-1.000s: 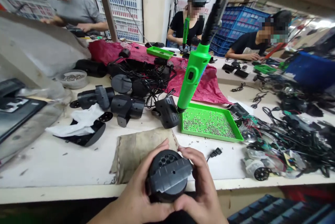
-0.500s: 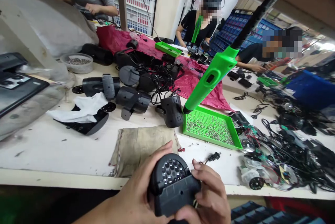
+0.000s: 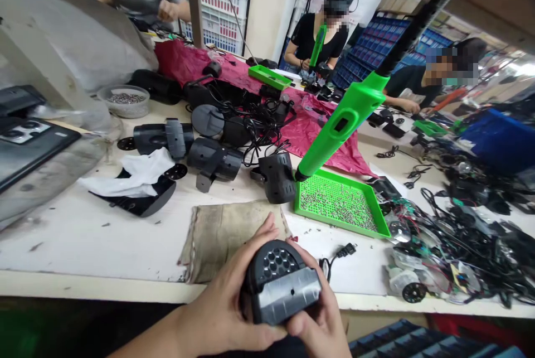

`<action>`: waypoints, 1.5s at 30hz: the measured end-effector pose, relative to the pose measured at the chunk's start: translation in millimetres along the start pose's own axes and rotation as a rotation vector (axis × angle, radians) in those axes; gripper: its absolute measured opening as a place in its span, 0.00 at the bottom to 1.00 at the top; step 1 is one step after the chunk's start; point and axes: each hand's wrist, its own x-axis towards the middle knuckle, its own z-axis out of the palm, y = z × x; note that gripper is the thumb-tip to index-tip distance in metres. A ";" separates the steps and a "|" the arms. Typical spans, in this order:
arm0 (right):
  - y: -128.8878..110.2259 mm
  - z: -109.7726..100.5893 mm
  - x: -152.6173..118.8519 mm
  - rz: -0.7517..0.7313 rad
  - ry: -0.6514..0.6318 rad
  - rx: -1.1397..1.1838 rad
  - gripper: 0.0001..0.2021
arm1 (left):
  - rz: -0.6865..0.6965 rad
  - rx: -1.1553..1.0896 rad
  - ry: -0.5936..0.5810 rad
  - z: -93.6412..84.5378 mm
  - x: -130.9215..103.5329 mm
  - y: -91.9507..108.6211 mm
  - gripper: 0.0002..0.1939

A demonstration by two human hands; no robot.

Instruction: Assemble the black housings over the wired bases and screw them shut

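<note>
Between both palms I hold a black lamp housing with a honeycomb-patterned round face and a flat bracket across it. My left hand wraps its left side, thumb underneath. Around its right side curls my right hand, thumb at the lower edge. Just beyond the housing lies a worn beige cloth pad. A green electric screwdriver hangs at a slant, its tip by the green tray of small screws. A black plug on a cord lies right of my hands.
Similar black housings stand behind the pad. To the left are a white cloth on a black curved piece and a tub of screws. Tangled wires and parts cover the right side. Co-workers sit across the table.
The housing has tilted a little, its bracket now catching more light. My right fingers have moved from its top edge to wrap round its right side.
</note>
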 end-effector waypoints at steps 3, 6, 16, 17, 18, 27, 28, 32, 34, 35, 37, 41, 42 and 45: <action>4.2 5.7 3.0 0.001 0.051 0.035 0.36 | -0.094 -0.069 0.027 -0.2 3.7 3.5 0.51; 12.1 4.4 8.8 -0.031 0.074 0.057 0.33 | -0.187 -0.168 0.033 -1.7 10.2 11.3 0.50; -14.9 23.2 49.9 -0.076 0.142 0.046 0.21 | -0.342 -0.314 0.151 -0.3 16.8 14.2 0.43; -19.9 24.3 52.9 -0.075 0.105 0.010 0.22 | -0.364 -0.363 0.191 0.4 18.1 15.3 0.37; -24.0 23.7 54.3 -0.088 0.091 -0.050 0.23 | -0.392 -0.440 0.243 0.2 19.7 16.6 0.32; -16.6 11.9 16.1 -0.305 0.101 -0.812 0.10 | -0.706 -1.147 0.723 -22.6 35.6 25.5 0.22; -14.8 15.3 13.7 -0.354 0.104 -0.829 0.09 | -0.706 -1.161 0.739 -22.6 37.0 26.6 0.23; -13.4 30.2 13.9 -0.512 0.121 -0.861 0.10 | -0.722 -1.149 0.752 -19.2 38.8 29.8 0.23; -13.0 35.3 17.1 -0.557 0.116 -0.913 0.12 | -0.739 -1.158 0.724 -18.2 37.6 30.2 0.24; -12.1 37.3 18.9 -0.578 0.119 -0.958 0.13 | -0.743 -1.166 0.707 -18.1 36.7 30.2 0.24; -9.3 40.2 22.7 -0.629 0.137 -1.060 0.12 | -0.729 -1.178 0.686 -17.5 35.0 29.6 0.24; -6.3 42.8 30.2 -0.668 0.191 -1.127 0.09 | -0.650 -1.173 0.720 -13.7 34.5 28.7 0.20; -6.9 43.0 31.5 -0.610 0.174 -1.084 0.09 | -0.644 -1.166 0.735 -12.5 34.8 28.6 0.19; -8.6 43.2 31.4 -0.356 0.079 -0.846 0.10 | -0.674 -1.153 0.745 -10.1 34.9 28.0 0.18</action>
